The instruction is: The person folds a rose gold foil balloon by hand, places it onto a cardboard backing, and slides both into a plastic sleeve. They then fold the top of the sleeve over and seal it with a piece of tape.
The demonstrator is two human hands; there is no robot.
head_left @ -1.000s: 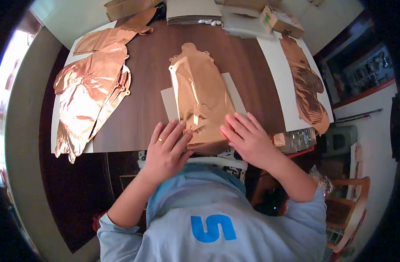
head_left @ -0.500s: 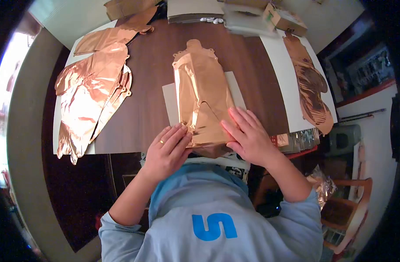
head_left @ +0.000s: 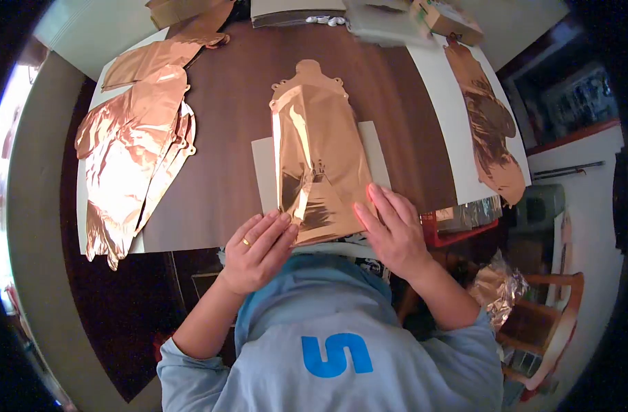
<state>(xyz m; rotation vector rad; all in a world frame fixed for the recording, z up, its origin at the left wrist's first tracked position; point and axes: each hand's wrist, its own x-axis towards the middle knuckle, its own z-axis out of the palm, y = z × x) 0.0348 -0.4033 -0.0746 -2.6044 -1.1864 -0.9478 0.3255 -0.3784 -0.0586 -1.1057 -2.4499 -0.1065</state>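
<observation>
A copper-coloured foil piece lies lengthwise on a white sheet at the middle of the brown table, its narrow rounded end pointing away from me. My left hand is at its near left corner, the fingers pressed together on the foil's edge; a ring is on one finger. On the near right edge rests my right hand, with thumb and index finger spread apart and the fingertips touching the foil. Creases and shiny folds run through the foil near my hands.
Crumpled copper foil pieces lie in a pile at the left. Another long foil piece is on a white board at the right. Boxes and stacked sheets stand at the back. A wooden chair is at the lower right.
The foil between my hands lies flatter at its near edge, and its folds have shifted. Both hands have moved slightly nearer to my body, with the right thumb and index finger still spread.
</observation>
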